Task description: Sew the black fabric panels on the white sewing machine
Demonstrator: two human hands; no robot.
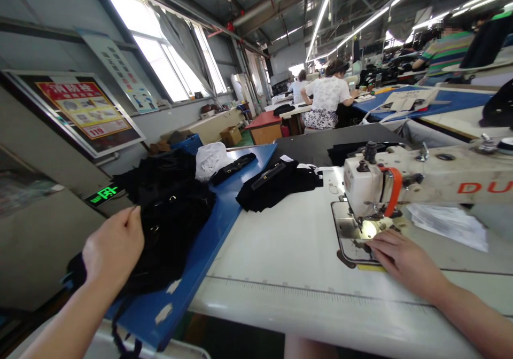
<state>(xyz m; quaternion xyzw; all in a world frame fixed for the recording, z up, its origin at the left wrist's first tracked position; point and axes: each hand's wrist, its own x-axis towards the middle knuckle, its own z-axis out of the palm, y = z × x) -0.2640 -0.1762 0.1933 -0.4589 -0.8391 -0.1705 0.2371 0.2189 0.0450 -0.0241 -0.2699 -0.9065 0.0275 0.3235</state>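
Note:
My left hand point(114, 244) is closed at the left edge of a heap of black fabric pieces point(176, 236), seemingly gripping the black fabric; its fingertips are turned away from view. Brass-coloured rings show on the heap, which lies on a blue board point(224, 225). At the white sewing machine point(401, 180), my right hand point(401, 257) rests by the needle plate point(347, 231), under the lit needle area. Its fingers are pressed together, and whatever is between them is hidden. A stack of black fabric pieces point(276, 185) lies on the white sewing table point(272, 252) between my hands.
A ruler strip point(296, 287) runs along the table's front. White paper or cloth sheets point(449, 223) lie behind my right hand. A white plastic bag point(211, 160) sits beyond the black heap. Farther off, a person in a white top point(326, 97) sits at another workstation.

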